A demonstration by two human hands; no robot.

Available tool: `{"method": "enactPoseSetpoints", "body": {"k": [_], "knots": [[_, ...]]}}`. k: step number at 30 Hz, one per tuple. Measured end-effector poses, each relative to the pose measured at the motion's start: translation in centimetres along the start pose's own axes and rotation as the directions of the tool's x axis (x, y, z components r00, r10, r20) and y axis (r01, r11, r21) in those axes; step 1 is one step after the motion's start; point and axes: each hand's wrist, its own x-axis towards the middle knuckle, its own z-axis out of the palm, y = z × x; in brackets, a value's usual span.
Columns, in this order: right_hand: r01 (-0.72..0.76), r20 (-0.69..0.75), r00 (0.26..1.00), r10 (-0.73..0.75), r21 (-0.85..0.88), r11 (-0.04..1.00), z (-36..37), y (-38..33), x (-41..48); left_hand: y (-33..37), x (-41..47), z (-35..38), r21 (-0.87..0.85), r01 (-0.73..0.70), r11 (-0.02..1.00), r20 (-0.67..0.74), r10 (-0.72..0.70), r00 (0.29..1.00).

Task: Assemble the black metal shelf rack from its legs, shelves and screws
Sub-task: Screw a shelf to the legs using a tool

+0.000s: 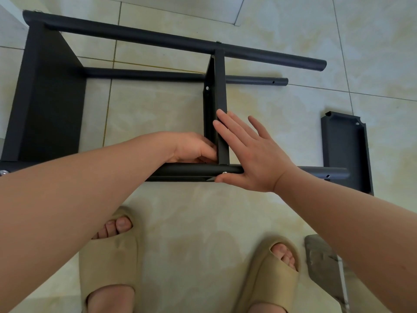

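The black rack lies on its side on the tiled floor. One shelf (45,98) is fixed at the left end of the round legs. A middle shelf (220,86) stands on edge between the far leg (158,38) and the near leg (191,170). My left hand (194,149) reaches in behind the middle shelf where it meets the near leg, its fingers curled there; what they hold is hidden. My right hand (250,154) lies flat with straight fingers against the shelf's right face, its thumb beside a silver screw (224,173) in the near leg. A third shelf (345,147) lies loose at the right.
A lower leg (255,80) with an open screw hole runs under the middle shelf. My feet in tan slippers (112,256) stand just in front of the near leg. A grey flat thing with a thin metal rod (325,263) lies at the lower right.
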Motion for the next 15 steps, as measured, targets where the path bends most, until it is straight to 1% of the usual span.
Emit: {"method": "enactPoseSetpoints", "body": {"k": [3, 8, 10, 15], "knots": [[-0.004, 0.007, 1.000, 0.004, -0.003, 1.000, -0.10, -0.03, 0.00, -0.02, 0.01, -0.11, -0.022, -0.003, 1.000, 0.002, 0.003, 1.000], [-0.008, 0.017, 1.000, 0.008, -0.002, 1.000, -0.18, 0.02, -0.01, 0.04, 0.08, -0.18, -0.117, 0.001, 0.993, 0.063, 0.006, 0.998], [-0.007, 0.010, 1.000, 0.007, 0.001, 1.000, -0.14, -0.05, 0.03, 0.03, 0.09, -0.22, -0.122, 0.011, 0.993, 0.075, -0.002, 0.997], [-0.006, 0.003, 1.000, 0.006, 0.003, 1.000, -0.05, -0.01, -0.02, 0.04, 0.01, -0.09, 0.046, 0.006, 0.999, 0.013, -0.007, 1.000]]}}
